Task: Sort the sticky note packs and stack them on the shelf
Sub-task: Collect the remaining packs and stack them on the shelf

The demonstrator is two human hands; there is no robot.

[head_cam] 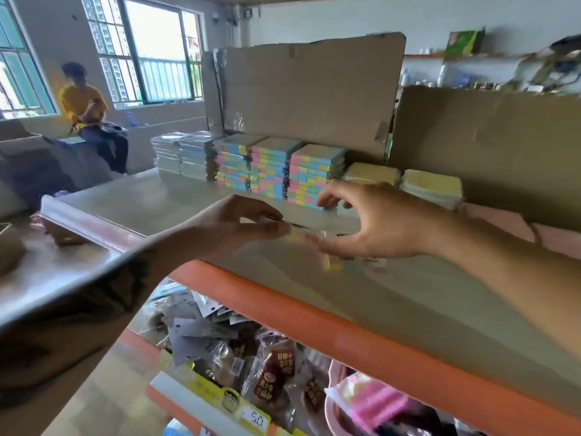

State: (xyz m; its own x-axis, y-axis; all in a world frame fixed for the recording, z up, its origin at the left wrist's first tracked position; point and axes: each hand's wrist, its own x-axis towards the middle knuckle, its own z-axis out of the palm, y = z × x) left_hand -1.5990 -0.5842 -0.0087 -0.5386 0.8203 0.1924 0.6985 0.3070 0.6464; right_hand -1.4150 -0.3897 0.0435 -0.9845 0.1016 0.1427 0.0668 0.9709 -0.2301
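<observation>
**Stacking well advanced; one pack in hand**

Beyond your grip, left to right: two pale blue stacks (182,154), three multicolour stacks (276,169), two low yellow piles (405,180) already on the shelf (132,199). Your left hand (239,221) pinches one end of a blurred clear-wrapped pack (309,236); your right hand (371,221), fingers curled, appears to hold the other end. Judged: this pack is not yet placed.

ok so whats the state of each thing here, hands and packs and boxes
left hand: pinching the blurred pack
right hand: fingers curled at the pack's other end
pack: held above the shelf, motion-blurred
multicolour stacks: upright, side by side
cardboard box: flap open
</observation>
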